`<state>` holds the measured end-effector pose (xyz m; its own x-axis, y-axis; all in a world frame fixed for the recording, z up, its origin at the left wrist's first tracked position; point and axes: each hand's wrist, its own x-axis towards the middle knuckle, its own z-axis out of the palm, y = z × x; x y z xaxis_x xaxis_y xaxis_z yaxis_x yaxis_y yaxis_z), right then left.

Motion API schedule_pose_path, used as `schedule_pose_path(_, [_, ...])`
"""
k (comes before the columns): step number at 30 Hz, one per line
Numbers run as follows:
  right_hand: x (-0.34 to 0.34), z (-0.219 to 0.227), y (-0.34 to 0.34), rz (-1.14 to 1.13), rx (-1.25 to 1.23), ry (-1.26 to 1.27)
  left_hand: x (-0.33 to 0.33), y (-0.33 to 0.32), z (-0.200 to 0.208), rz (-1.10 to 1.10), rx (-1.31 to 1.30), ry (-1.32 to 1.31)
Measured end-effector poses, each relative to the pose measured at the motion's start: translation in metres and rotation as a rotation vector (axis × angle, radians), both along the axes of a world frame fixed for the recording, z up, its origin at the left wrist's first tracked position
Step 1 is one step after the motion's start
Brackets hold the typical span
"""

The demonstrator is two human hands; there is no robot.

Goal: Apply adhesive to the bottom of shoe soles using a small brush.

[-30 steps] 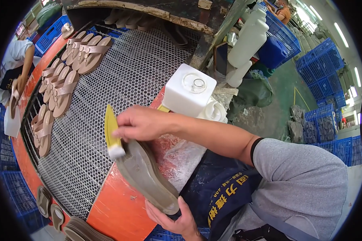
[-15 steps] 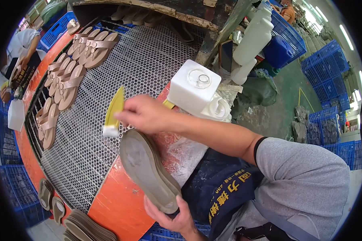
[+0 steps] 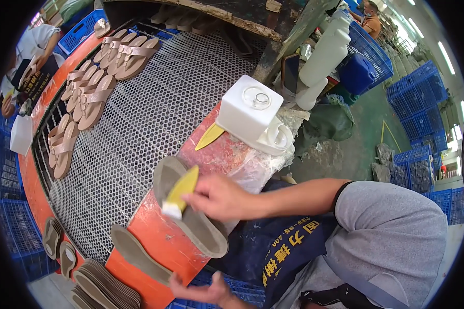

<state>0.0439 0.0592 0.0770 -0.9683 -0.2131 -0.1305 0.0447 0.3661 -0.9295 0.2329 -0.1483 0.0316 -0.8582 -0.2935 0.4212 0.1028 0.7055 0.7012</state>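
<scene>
My right hand (image 3: 224,196) is closed around a flat yellow brush (image 3: 183,184) with a white tip, held over the grey-brown shoe soles (image 3: 203,234) lying in front of me. Its tip is blurred, so I cannot tell whether it touches the top sole. At the lower edge, my left hand (image 3: 203,292) has its thumb and fingers apart. Its fingertips are at the near end of a single sole (image 3: 139,253), which lies across the orange tabletop (image 3: 162,226) and the metal mesh (image 3: 121,149).
Pinkish thong sandals (image 3: 96,103) stand in rows on the mesh. A white square container (image 3: 247,118) and a second yellow piece (image 3: 210,136) sit at the back right. A stack of soles (image 3: 105,286) is at the lower left. Another person (image 3: 31,56) works at the far left.
One sole now lies to the left, and my left hand has moved down and left, its grip on the soles gone. My right hand has brought the brush rightward and down over the soles.
</scene>
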Motion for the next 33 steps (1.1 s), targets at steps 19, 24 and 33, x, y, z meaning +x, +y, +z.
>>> schedule_pose_path(19, [0.05, 0.018, 0.043, 0.415, -0.178, -0.228, -0.014, 0.047, -0.023, -0.119, 0.034, -0.13])
schedule_pose_path(24, [0.052, 0.025, 0.052, 0.362, -0.286, -0.265, -0.012, 0.045, -0.026, -0.12, 0.006, -0.117])
schedule_pose_path(33, [0.051, 0.022, 0.045, 0.133, -0.127, -0.261, -0.013, 0.048, -0.014, -0.12, 0.092, -0.188])
